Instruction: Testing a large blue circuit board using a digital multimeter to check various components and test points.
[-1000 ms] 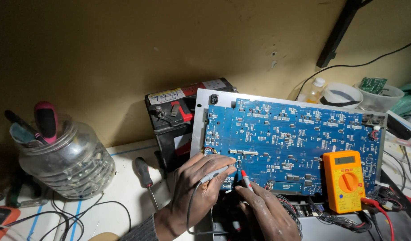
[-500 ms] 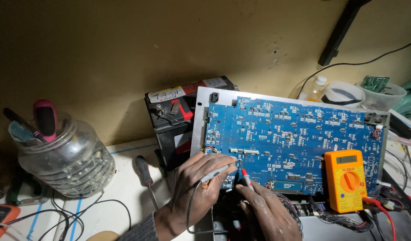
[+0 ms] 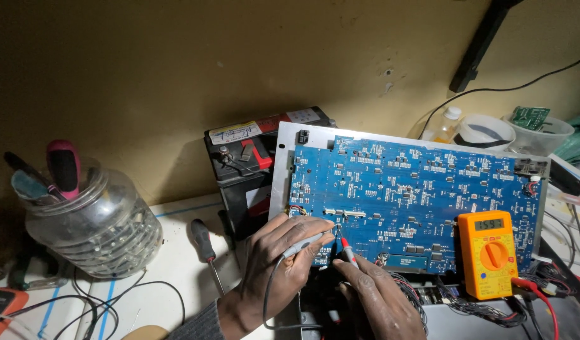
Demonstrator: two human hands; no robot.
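A large blue circuit board [image 3: 416, 195] leans on a metal frame in front of me. My left hand [image 3: 274, 271] pinches a grey test probe [image 3: 305, 242] with its tip on the board's lower left area. My right hand [image 3: 381, 302] grips a red test probe [image 3: 348, 252], whose tip touches the board right beside the grey one. An orange multimeter [image 3: 488, 254] rests against the board's lower right, its display lit and its red lead [image 3: 542, 296] trailing off to the right.
A black battery [image 3: 246, 164] stands behind the board's left edge. On the white bench lie a black-handled screwdriver [image 3: 203, 242] and a glass jar [image 3: 91, 223] holding tools. White tubs [image 3: 488, 131] sit at the back right. Loose wires [image 3: 113, 302] run along the front.
Both probes stay on the same spot of the board and the hands have barely shifted. The view has moved slightly.
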